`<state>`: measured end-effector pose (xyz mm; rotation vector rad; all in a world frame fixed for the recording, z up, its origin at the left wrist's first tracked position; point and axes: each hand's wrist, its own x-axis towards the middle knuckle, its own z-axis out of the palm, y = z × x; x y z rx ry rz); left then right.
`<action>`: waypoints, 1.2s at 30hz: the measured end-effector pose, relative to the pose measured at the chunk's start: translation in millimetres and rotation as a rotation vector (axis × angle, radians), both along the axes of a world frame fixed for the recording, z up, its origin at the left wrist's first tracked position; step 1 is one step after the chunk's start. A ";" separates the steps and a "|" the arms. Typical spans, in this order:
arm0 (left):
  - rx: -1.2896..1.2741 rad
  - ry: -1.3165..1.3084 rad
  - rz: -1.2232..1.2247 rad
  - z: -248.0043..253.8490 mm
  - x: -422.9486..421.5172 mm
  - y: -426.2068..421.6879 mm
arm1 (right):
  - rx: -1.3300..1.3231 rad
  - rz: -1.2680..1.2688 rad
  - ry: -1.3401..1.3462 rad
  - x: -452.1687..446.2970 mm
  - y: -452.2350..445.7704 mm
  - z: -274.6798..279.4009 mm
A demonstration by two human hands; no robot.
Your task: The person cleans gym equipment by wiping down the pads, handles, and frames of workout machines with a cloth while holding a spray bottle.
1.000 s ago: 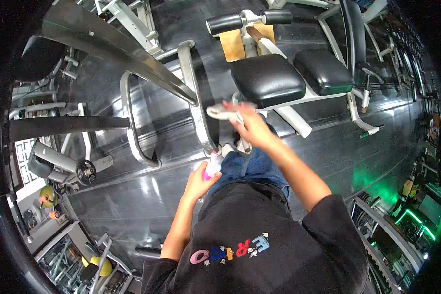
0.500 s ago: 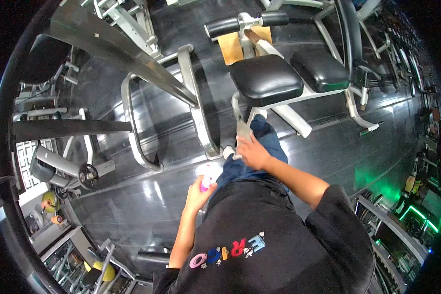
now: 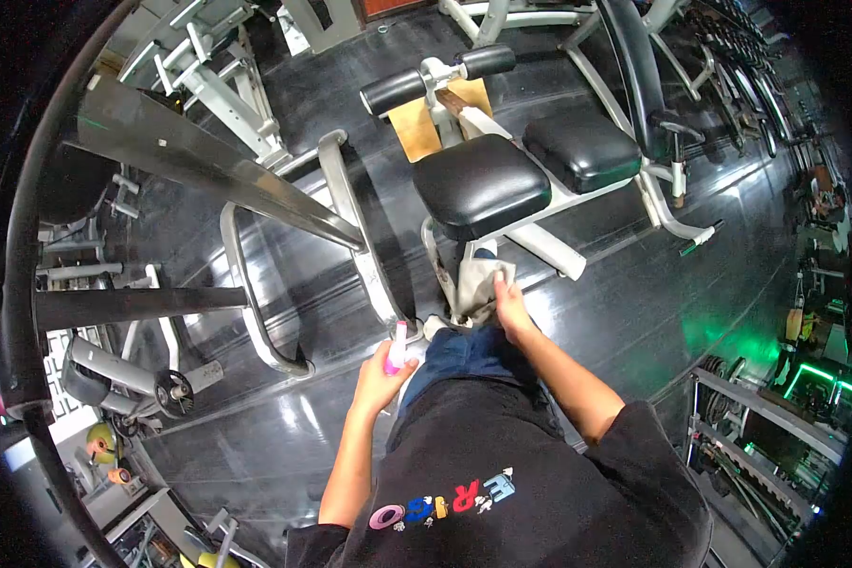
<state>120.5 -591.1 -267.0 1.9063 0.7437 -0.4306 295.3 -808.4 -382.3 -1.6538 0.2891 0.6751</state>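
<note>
My left hand (image 3: 377, 386) is closed around a small pink-and-white bottle (image 3: 399, 350), its pink tip pointing away from me. A light grey cloth (image 3: 478, 286) hangs from my right hand (image 3: 512, 310), pinched at its right side by the fingers. The cloth is over my legs, just in front of the near end of a weight bench; whether it touches the frame I cannot tell. Ahead of both hands is the bench's black padded seat (image 3: 483, 185), with a second black pad (image 3: 582, 151) to its right.
Left of the bench stands a machine with a silver tubular base (image 3: 355, 237) and long dark posts. Black rollers (image 3: 393, 92) are at the bench's far end. A rack (image 3: 767, 407) is at the right, near green lights. The black floor (image 3: 625, 312) is shiny.
The cloth has spread out and hangs lower from my right hand. The bottle now stands out more clearly above my left fist. The whole view has shifted, with the bench lower and further left.
</note>
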 end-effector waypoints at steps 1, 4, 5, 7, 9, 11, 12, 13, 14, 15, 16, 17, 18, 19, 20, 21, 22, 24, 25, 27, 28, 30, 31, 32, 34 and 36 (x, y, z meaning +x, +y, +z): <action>0.012 0.009 0.000 1.1 -0.7 1.0 | -0.081 -0.064 -0.070 4.9 2.1 3.4; 0.039 0.028 0.013 -0.1 -9.8 3.2 | 0.091 -0.337 0.066 25.9 0.9 -25.8; 0.052 0.035 0.025 -1.4 -15.6 3.3 | 0.094 -0.335 0.070 32.1 7.0 -34.4; 0.055 0.054 0.031 -8.1 -28.4 2.6 | 0.237 -0.494 0.232 43.4 24.7 -45.7; 0.054 0.077 0.035 -12.1 -38.7 2.2 | 0.144 -0.239 0.121 53.0 40.9 -82.1; 0.044 0.116 0.056 -12.2 -46.1 0.4 | 0.204 -0.379 0.120 56.9 72.1 -115.6; 0.045 0.120 0.058 -13.4 -50.2 -0.4 | 0.301 -0.447 0.168 55.2 89.7 -107.5; 0.048 0.117 0.071 -14.4 -53.1 -1.1 | 0.400 -0.516 0.215 55.4 101.2 -109.8; 0.052 0.113 0.085 -16.2 -55.1 -0.9 | 0.316 -0.415 0.361 61.2 106.7 -145.4; 0.057 0.117 0.090 -14.2 -54.4 -1.9 | 0.411 -0.391 0.310 61.3 119.5 -142.6; 0.046 0.123 0.109 -11.5 -53.5 -4.1 | 0.375 -0.407 0.293 63.1 129.8 -116.9; 0.034 0.131 0.129 -9.2 -53.6 -5.6 | 0.338 -0.423 0.276 64.8 136.3 -89.9; 0.012 0.158 0.138 -13.2 -56.2 -5.6 | 0.338 -0.420 0.281 59.0 135.9 -102.9; 0.015 0.157 0.137 -13.6 -57.7 -6.3 | 0.194 -0.337 0.158 52.2 131.7 -133.5; 0.021 0.124 0.131 -14.9 -57.2 -7.3 | 0.054 -0.254 0.027 51.9 128.9 -149.1; 0.025 0.092 0.126 -16.3 -55.6 -7.8 | -0.017 -0.037 0.051 48.4 119.4 -119.1; 0.015 0.141 0.116 -13.1 -51.0 -7.3 | -0.020 0.143 -0.268 37.0 106.2 -105.5; 0.017 0.131 0.098 -10.6 -41.8 -5.8 | -0.023 0.322 -0.594 26.4 84.7 -76.1; 0.021 0.124 0.084 -9.6 -38.0 -4.9 | -0.041 0.382 -0.617 25.6 77.3 -61.9; 0.034 0.106 0.075 -7.8 -30.3 -2.8 | -0.057 0.443 -0.649 29.3 74.0 -50.8; 0.044 0.095 0.062 -7.6 -27.0 -1.5 | -0.056 0.408 -0.552 31.3 74.0 -50.2; 0.042 0.093 0.064 -11.0 -24.3 1.2 | -0.129 0.263 -0.341 32.7 83.9 -35.7; 0.040 0.093 0.062 -11.2 -21.9 2.3 | -0.129 0.263 -0.341 33.9 93.5 -57.1; 0.041 0.094 0.063 -10.4 -21.6 2.4 | -0.214 0.212 -0.243 35.6 106.2 -78.4; 0.039 0.088 0.076 -3.3 -19.3 2.8 | -0.242 0.169 -0.277 32.2 124.0 -60.8; 0.043 0.092 0.094 0.9 -22.5 2.7 | -0.238 0.219 -0.475 31.8 126.7 -42.7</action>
